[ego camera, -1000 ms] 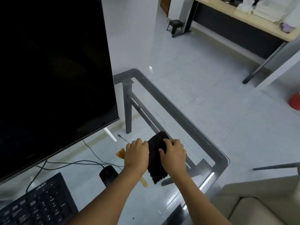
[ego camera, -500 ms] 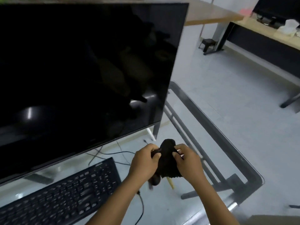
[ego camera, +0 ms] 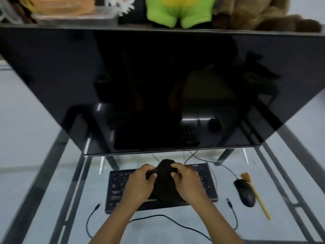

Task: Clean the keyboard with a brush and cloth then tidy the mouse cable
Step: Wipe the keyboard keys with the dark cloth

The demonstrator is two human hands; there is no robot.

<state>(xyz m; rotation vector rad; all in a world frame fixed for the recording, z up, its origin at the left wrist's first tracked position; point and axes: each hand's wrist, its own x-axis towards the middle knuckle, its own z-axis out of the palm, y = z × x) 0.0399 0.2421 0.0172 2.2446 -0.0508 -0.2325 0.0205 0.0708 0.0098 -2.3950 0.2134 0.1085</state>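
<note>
A black cloth (ego camera: 165, 180) is bunched between my two hands, just above the middle of the black keyboard (ego camera: 119, 187). My left hand (ego camera: 139, 184) grips its left side and my right hand (ego camera: 188, 182) grips its right side. Right of the keyboard lies the black mouse (ego camera: 245, 192), with its cable (ego camera: 223, 166) running back toward the monitor. A yellow-handled brush (ego camera: 258, 196) lies on the glass just right of the mouse, bristles pointing away from me.
A large dark monitor (ego camera: 158, 88) stands right behind the keyboard on the glass table (ego camera: 35, 182). Loose black cables (ego camera: 158, 216) with free plugs curl on the glass in front of the keyboard. Plush toys sit behind the monitor.
The view swung left from the table's right end to face the monitor. Both hands carried the cloth from beside the brush and mouse to over the keyboard, bunching it up.
</note>
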